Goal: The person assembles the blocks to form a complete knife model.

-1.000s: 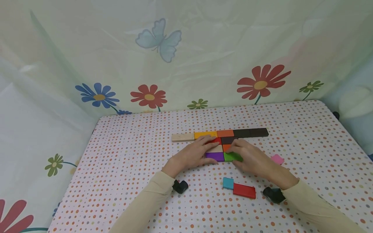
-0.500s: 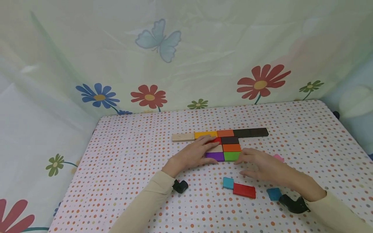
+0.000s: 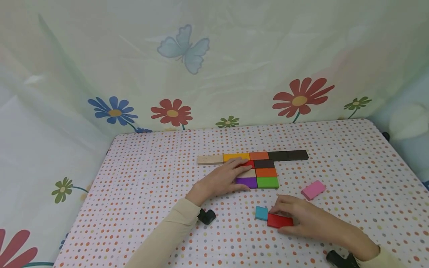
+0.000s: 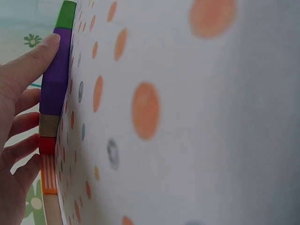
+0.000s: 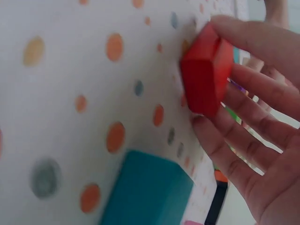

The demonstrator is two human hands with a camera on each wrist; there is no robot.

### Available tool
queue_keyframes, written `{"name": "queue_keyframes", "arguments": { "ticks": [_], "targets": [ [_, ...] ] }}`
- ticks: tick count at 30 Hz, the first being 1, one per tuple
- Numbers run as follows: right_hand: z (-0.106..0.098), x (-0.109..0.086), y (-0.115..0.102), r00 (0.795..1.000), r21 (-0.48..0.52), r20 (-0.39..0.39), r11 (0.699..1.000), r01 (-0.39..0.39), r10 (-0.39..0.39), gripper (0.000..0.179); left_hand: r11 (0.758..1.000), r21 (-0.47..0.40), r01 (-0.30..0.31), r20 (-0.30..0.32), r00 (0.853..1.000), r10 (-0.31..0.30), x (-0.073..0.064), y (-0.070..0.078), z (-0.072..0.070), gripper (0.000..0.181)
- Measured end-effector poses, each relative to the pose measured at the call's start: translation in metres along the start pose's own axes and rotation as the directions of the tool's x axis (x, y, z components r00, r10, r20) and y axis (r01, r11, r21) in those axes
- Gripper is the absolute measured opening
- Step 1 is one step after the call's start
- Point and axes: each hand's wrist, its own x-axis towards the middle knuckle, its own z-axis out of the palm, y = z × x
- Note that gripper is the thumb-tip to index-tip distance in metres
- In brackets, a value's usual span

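My left hand [image 3: 218, 181] rests on the left side of a group of flat coloured blocks, its fingers spread over the red and beige ones. Its thumb lies at the purple block [image 4: 55, 77]. My right hand [image 3: 305, 217] holds a loose red block [image 3: 279, 221], with thumb and fingers on opposite sides of it, as the right wrist view shows. A light blue block [image 3: 261, 213] sits at that block's left end. To the right of the purple block lies a green block [image 3: 268, 182], with an orange block [image 3: 266, 172] and a dark brown block [image 3: 264, 163] behind it.
Behind the group runs a row of a wooden block [image 3: 210, 160], a yellow one, an orange one and two black blocks [image 3: 288, 155]. A pink block [image 3: 313, 190] lies beyond my right hand. The right wrist view shows a teal block [image 5: 147, 192], hidden under my arm from the head.
My right hand has left the green block and moved toward me to the red block, uncovering the pink block. My left hand has stayed in place.
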Motion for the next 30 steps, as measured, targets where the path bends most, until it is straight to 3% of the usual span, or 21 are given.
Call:
{"name": "queue_keyframes", "arguments": {
  "ticks": [8,13,16,21,26,30],
  "targets": [
    [0.008,0.002,-0.007,0.998,-0.046,-0.026,0.997,-0.066,0.065,0.038,0.991,0.124,0.045,-0.005,0.999,-0.045,0.015,0.017,-0.008,0.076],
    [0.008,0.003,-0.01,0.996,-0.071,-0.027,0.994,-0.081,0.079,0.038,0.98,0.197,0.006,-0.005,1.0,-0.005,0.029,0.025,-0.008,0.083],
    [0.002,0.005,-0.011,0.999,-0.098,-0.013,0.994,-0.051,0.05,0.037,0.977,0.214,-0.02,0.009,1.0,0.018,0.032,0.026,-0.005,0.083],
    [-0.021,0.014,-0.008,1.0,-0.118,-0.002,0.993,-0.015,0.014,0.036,0.979,0.203,-0.009,0.031,1.0,0.003,0.031,0.026,-0.002,0.081],
    [-0.051,0.025,0.006,0.992,-0.195,-0.124,0.981,-0.003,-0.021,0.038,0.983,0.182,0.001,0.039,0.999,-0.008,0.031,0.028,-0.002,0.08],
    [-0.068,0.035,0.026,0.961,-0.236,-0.272,0.972,-0.02,-0.046,0.043,0.986,0.168,0.0,0.035,0.999,-0.005,0.032,0.027,0.0,0.08]
  ]
}}
